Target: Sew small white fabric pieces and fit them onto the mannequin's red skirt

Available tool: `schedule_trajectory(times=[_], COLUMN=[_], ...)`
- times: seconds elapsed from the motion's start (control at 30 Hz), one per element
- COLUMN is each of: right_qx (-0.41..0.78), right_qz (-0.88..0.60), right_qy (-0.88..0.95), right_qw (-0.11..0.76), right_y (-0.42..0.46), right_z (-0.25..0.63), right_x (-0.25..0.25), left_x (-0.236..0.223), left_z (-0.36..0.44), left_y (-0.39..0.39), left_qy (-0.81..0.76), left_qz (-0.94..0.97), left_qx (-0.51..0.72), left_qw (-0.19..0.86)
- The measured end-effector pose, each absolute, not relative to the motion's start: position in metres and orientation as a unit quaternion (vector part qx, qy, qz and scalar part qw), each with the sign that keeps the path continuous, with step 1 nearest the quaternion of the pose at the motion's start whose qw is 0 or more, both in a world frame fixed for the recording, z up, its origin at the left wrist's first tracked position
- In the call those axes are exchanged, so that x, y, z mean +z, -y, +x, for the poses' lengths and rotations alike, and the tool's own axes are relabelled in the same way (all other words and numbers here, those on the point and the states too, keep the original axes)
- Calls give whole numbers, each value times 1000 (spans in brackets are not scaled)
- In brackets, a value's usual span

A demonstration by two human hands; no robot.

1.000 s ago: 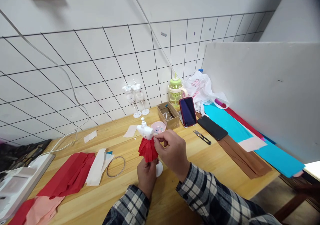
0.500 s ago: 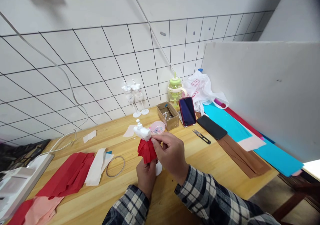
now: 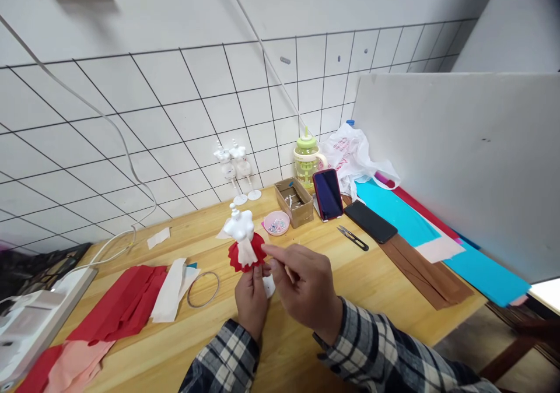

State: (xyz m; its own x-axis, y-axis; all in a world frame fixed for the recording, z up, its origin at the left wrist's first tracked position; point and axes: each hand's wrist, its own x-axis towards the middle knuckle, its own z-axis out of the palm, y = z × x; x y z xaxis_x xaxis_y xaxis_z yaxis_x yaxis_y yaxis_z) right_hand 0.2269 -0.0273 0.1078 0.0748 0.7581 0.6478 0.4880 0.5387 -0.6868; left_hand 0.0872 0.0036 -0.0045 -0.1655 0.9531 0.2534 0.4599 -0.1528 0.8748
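Note:
In the middle of the view is a small white mannequin [image 3: 240,225] wearing a red pleated paper skirt [image 3: 235,256] with a pale panel [image 3: 247,252] down its front. My left hand [image 3: 251,299] is closed round the mannequin's stand just under the skirt; its round white base shows behind the fingers. At the skirt's right edge is my right hand [image 3: 306,285], its index finger stretched out to the red paper and its thumb apart from it. Nothing shows between that finger and thumb. The other right fingers are curled.
Two bare mannequins [image 3: 240,162] stand by the tiled wall. Behind my hands are a pink bead dish [image 3: 276,223], a cardboard box [image 3: 300,209], phones and thread snips [image 3: 352,238]. Red paper [image 3: 125,299], white paper strips [image 3: 172,291] and a wire ring [image 3: 203,289] lie left; brown and blue paper lies right.
The mannequin has turned, bringing the pale front panel into view, and sits slightly further left. My right finger and thumb have parted and moved from the waist down to the skirt's edge.

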Motion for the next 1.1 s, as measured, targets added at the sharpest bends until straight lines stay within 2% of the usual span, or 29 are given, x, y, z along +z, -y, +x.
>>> schedule_trajectory(times=[0.2, 0.77, 1.1], right_qx=[195, 248, 398], right_qz=[-518, -493, -489], right_qy=[619, 564, 478], right_qw=[557, 614, 611], right_y=[9, 1, -4], right_z=[230, 222, 222], right_x=[100, 97, 91], left_x=[-4, -7, -3], left_z=[89, 89, 91], left_y=[0, 1, 4], left_qy=[-579, -574, -552], left_qz=[621, 653, 672], left_qx=[458, 436, 426], left_qw=[263, 233, 251])
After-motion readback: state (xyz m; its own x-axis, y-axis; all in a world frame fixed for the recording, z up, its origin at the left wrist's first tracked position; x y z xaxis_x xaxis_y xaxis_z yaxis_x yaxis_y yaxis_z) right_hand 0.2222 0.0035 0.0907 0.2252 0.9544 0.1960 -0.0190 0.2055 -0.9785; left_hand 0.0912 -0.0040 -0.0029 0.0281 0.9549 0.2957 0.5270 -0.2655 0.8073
